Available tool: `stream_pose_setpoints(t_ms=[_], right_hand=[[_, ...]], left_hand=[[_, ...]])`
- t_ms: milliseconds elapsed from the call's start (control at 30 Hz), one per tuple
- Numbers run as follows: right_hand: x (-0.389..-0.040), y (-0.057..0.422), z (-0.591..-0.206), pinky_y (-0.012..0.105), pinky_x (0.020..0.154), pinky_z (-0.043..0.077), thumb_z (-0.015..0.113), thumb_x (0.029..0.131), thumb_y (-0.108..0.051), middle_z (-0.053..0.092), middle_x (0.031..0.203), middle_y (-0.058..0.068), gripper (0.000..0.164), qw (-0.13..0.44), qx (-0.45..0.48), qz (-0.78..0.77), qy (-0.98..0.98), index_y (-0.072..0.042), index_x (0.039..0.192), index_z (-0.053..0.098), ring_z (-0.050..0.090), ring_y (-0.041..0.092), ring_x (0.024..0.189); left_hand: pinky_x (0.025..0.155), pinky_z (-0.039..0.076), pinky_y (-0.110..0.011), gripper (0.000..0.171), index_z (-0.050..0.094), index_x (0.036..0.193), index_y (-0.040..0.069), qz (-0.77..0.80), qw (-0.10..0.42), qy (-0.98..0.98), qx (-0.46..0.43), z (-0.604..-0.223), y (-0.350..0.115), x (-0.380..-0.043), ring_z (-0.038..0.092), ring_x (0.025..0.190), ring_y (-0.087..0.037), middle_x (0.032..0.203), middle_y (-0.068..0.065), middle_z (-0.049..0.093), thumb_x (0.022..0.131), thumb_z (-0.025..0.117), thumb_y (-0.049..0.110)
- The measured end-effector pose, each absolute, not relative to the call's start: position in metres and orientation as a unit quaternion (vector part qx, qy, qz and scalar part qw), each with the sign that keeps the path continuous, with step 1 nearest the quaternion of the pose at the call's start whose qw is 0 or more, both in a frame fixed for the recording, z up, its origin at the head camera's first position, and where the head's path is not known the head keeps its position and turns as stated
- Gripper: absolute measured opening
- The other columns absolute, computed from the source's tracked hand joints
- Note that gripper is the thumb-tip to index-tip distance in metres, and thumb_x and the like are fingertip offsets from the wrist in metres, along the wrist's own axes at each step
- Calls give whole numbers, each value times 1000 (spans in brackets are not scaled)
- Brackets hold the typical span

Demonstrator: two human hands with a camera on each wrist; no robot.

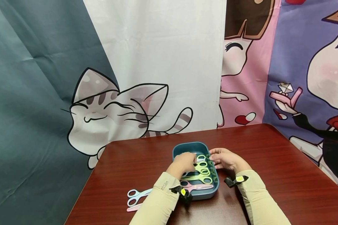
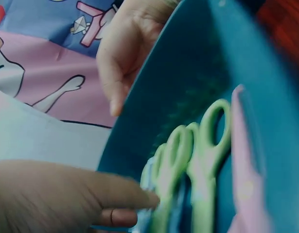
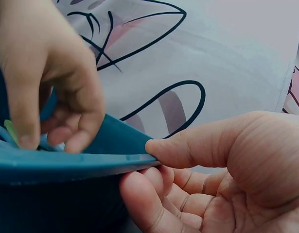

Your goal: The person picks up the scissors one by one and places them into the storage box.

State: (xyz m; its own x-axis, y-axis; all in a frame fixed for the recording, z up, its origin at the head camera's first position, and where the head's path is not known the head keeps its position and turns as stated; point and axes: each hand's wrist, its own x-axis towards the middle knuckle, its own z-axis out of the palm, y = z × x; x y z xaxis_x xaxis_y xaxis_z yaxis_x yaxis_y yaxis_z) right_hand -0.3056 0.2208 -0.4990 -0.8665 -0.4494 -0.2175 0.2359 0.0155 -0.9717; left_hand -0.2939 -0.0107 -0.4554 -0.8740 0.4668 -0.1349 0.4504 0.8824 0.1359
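A dark teal plastic box (image 1: 205, 196) stands on the table with several scissors lying side by side in it. Light green scissors (image 1: 195, 178) fill its middle, and pink scissors (image 1: 198, 187) lie nearest the front. My left hand (image 1: 183, 161) reaches down into the box, thumb and fingers apart, its fingertips at the handles of a light green pair (image 2: 164, 194) in the left wrist view. Pale blue handles show beneath it in the right wrist view. My right hand (image 1: 224, 159) pinches the box's right rim (image 3: 134, 158) between thumb and fingers.
On the reddish-brown table (image 1: 242, 140), left of the box, lie light blue scissors (image 1: 133, 197) and a pink piece (image 1: 133, 207), partly under my left sleeve. A printed cartoon curtain (image 1: 157, 62) hangs behind the table. Both wrists wear black straps.
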Motion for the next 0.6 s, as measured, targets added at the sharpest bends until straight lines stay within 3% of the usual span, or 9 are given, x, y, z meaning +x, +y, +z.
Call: stream_pose_setpoints(t_ms=[300, 600], right_hand=[[-304, 221, -498, 30, 67, 61, 53, 100, -5, 66, 92, 6, 36, 252, -91, -703, 659, 13, 129, 41, 64, 13, 73], [-303, 220, -497, 29, 65, 60, 54, 99, -5, 67, 90, 6, 36, 252, -84, -706, 656, 12, 129, 42, 63, 13, 71]], left_hand=[[73, 52, -35, 23, 67, 105, 20, 111, 19, 966, 231, -427, -43, -291, 56, 88, -12, 101, 5, 62, 91, 72, 38], [65, 45, -36, 11, 62, 92, 19, 210, -51, 959, 185, -417, -108, -262, 51, 82, -17, 91, 2, 55, 87, 69, 27]])
